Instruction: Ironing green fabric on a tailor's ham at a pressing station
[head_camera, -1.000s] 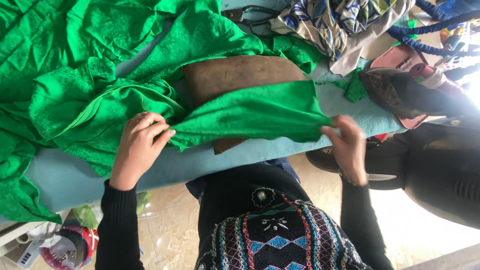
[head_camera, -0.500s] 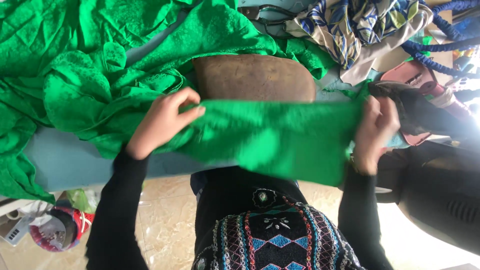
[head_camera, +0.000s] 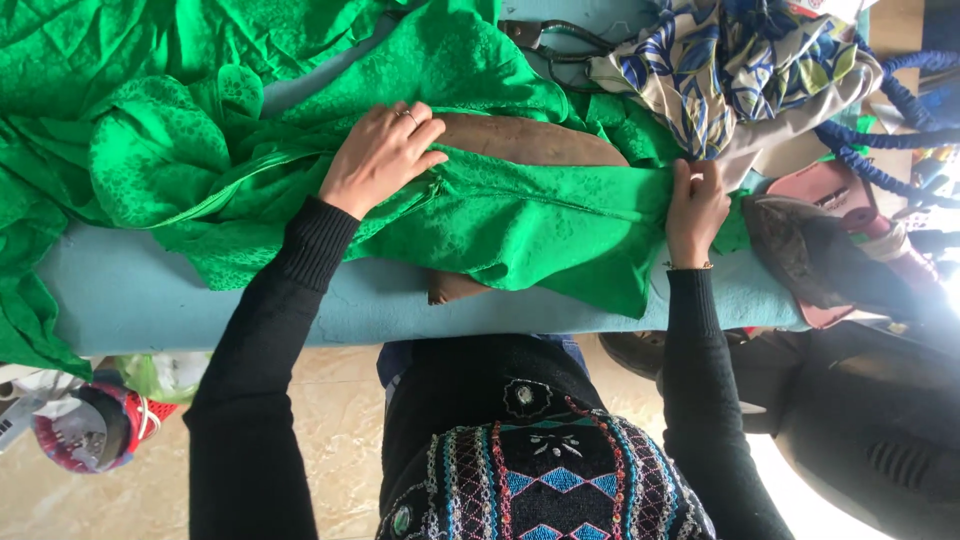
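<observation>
- Left hand (head_camera: 383, 155) lying flat, fingers spread, palm pressing down on the bright green patterned fabric (head_camera: 500, 215), not really gripping.
- Right hand (head_camera: 696, 205) clenched, pinching the fabric's right edge.
- Green fabric stretched between both hands, draped over a brown rounded pad (head_camera: 520, 140) on the light blue padded table (head_camera: 200, 300).
- Blue-and-cream leaf-print cloth (head_camera: 740, 70) bunched far right.

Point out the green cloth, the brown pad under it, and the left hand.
green cloth (head_camera: 540, 215), head view, flat middle part.
brown pad (head_camera: 530, 140), head view, bare top.
left hand (head_camera: 380, 155), head view, back of hand.
</observation>
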